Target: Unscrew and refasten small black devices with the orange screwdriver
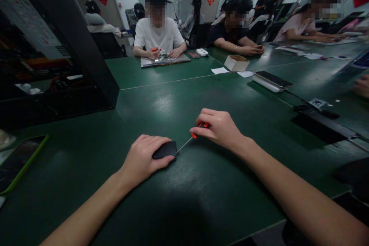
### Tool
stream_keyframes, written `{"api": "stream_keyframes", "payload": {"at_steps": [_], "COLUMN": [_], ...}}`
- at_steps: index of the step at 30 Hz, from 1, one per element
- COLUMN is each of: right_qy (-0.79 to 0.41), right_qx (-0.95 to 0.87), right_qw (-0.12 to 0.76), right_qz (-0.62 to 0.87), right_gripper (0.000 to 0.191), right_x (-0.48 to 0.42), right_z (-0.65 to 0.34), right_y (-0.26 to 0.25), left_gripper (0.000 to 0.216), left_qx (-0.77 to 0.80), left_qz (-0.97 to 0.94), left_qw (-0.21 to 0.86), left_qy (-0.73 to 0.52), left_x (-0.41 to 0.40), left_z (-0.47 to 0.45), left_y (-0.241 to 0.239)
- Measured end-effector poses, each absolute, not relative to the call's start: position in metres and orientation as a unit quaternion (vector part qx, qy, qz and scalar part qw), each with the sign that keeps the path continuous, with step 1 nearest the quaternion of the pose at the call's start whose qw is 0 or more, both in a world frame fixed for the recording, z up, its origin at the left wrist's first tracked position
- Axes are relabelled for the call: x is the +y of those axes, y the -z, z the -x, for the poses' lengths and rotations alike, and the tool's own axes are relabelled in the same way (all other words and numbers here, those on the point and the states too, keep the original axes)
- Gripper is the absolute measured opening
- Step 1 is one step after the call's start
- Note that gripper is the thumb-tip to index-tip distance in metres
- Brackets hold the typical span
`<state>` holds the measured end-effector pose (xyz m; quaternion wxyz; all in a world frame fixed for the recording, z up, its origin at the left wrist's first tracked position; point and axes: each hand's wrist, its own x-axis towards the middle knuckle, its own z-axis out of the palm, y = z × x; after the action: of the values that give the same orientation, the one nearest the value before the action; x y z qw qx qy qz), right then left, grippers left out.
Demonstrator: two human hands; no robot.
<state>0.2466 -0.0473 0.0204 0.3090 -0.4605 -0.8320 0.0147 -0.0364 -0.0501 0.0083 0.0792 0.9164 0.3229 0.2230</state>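
A small flat black case with rounded corners (165,150) rests on the green tabletop, held between the thumb and fingers of my left hand (140,158). Its exact kind does not show. My right hand (220,127) is closed round the orange and black handle of a screwdriver (184,145). The thin metal shaft slants down and left, its tip meeting the case's right edge. Whether the tip sits inside a gap or only against the edge, I cannot tell. Most of the handle is hidden by my fingers.
At left stands a dark shelf unit (108,80), with a green-edged phone (24,161) in front. A power bank-like device (272,80), cables and an open cardboard box (236,63) lie to the right. Across the table, a person in white (161,36) works over a flat panel (165,60).
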Motion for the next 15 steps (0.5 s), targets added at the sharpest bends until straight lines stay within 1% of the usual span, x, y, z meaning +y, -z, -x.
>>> {"api": "stream_keyframes", "payload": {"at_steps": [4,7,10,13,15], "right_qy": [0.026,0.018,-0.031,-0.096,-0.112], "right_qx": [-0.85,-0.838,-0.829,-0.827,-0.823], "right_qw": [0.223,0.22,0.219,0.183,0.164], "right_qz": [0.476,0.499,0.514,0.522,0.532], "right_gripper": [0.053,0.056,0.056,0.056,0.058], "right_x": [-0.047,-0.045,-0.044,-0.044,-0.044], "right_z": [-0.255,-0.256,-0.246,-0.233,-0.228], "right_y": [-0.029,-0.029,-0.021,-0.011,-0.008], "left_gripper": [0.041,0.04,0.038,0.037,0.036], "left_qx": [0.326,0.333,0.333,0.332,0.334], "left_qz": [-0.912,-0.906,-0.905,-0.904,-0.901], "left_qw": [0.078,0.078,0.077,0.077,0.075], "left_qy": [-0.236,-0.25,-0.253,-0.257,-0.265], "left_x": [-0.051,-0.051,-0.051,-0.052,-0.053], "left_z": [0.036,0.037,0.038,0.037,0.036], "left_y": [-0.006,-0.003,-0.001,-0.002,-0.003]}}
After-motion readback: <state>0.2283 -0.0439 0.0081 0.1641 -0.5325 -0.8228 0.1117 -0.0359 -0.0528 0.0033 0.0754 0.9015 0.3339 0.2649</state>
